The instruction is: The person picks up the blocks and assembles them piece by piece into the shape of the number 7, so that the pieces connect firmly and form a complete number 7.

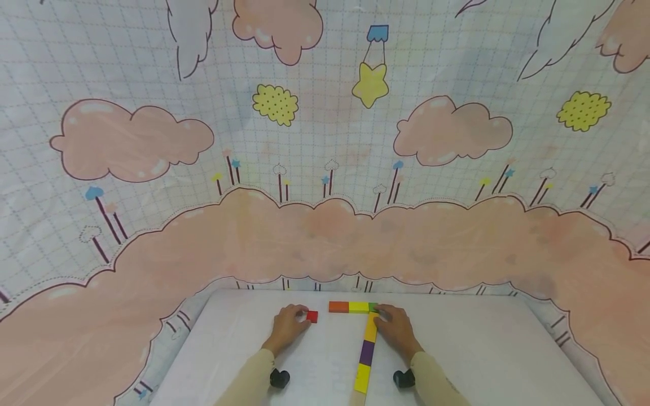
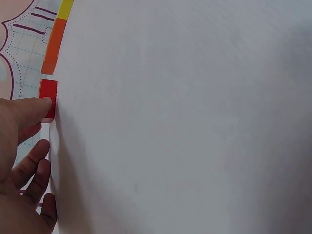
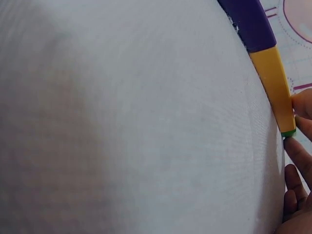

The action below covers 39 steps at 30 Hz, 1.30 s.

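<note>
My left hand [image 1: 288, 326] pinches a small red block [image 1: 312, 317], a little left of the row's orange block [image 1: 338, 307]. In the left wrist view, the thumb lies on the red block [image 2: 48, 92] while the other fingers curl below it. My right hand [image 1: 397, 326] holds the green block [image 1: 373, 307] at the corner where the two rows meet; its fingertips partly cover it. Beside the thumb is an orange-yellow block [image 1: 371, 327]. In the right wrist view, fingers sit around the green end [image 3: 289, 133], touching the orange-yellow block [image 3: 274, 83].
A yellow block [image 1: 359, 307] lies between orange and green. Down from the corner run a purple block [image 1: 367, 353], another yellow block [image 1: 362, 378] and a pale block [image 1: 358, 398]. The white tabletop [image 1: 482, 349] ends at a patterned cloth [image 1: 325, 237] behind.
</note>
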{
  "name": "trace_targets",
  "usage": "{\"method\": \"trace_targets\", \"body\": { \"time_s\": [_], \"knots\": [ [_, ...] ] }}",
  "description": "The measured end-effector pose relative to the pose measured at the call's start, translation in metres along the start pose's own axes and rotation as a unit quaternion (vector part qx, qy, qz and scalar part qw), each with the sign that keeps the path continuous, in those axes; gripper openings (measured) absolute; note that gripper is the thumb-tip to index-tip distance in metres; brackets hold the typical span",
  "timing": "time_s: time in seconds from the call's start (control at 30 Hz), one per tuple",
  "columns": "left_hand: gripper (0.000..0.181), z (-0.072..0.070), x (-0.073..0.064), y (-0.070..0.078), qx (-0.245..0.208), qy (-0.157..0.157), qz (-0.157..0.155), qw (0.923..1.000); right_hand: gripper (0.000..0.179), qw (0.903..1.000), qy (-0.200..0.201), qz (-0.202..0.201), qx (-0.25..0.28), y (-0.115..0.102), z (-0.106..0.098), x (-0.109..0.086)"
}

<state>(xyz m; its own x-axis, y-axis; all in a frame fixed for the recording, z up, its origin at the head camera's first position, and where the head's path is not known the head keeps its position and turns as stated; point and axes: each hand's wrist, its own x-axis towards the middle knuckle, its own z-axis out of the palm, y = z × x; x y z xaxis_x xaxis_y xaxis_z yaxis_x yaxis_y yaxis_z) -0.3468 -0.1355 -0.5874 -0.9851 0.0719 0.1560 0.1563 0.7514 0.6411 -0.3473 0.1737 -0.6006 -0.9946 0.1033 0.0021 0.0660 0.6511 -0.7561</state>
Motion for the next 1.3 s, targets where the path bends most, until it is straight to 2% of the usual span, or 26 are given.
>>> {"method": "trace_targets", "body": {
  "time_s": [0.13, 0.37, 0.6, 0.8, 1.3],
  "knots": [
    [0.028, 0.004, 0.004, 0.002, -0.009, 0.005, -0.008, 0.9999, 0.033, 1.0000, 0.001, -0.002, 0.000, -0.001, 0.000, 0.000],
    [0.028, 0.009, 0.009, 0.008, -0.011, 0.029, 0.001, 0.9995, 0.033, 1.0000, 0.005, 0.003, 0.002, 0.000, 0.000, 0.001],
    [0.027, 0.021, 0.015, 0.012, -0.005, 0.050, -0.018, 0.9986, 0.033, 0.9998, 0.002, 0.018, 0.007, 0.004, 0.002, 0.002],
    [0.026, 0.026, 0.018, 0.018, -0.003, 0.063, -0.029, 0.9976, 0.033, 0.9998, -0.001, 0.015, 0.012, 0.004, 0.004, 0.000],
    [0.026, 0.027, 0.022, 0.034, -0.011, 0.062, -0.039, 0.9972, 0.033, 1.0000, 0.007, 0.006, -0.001, 0.000, 0.003, -0.002]
  ]
}}
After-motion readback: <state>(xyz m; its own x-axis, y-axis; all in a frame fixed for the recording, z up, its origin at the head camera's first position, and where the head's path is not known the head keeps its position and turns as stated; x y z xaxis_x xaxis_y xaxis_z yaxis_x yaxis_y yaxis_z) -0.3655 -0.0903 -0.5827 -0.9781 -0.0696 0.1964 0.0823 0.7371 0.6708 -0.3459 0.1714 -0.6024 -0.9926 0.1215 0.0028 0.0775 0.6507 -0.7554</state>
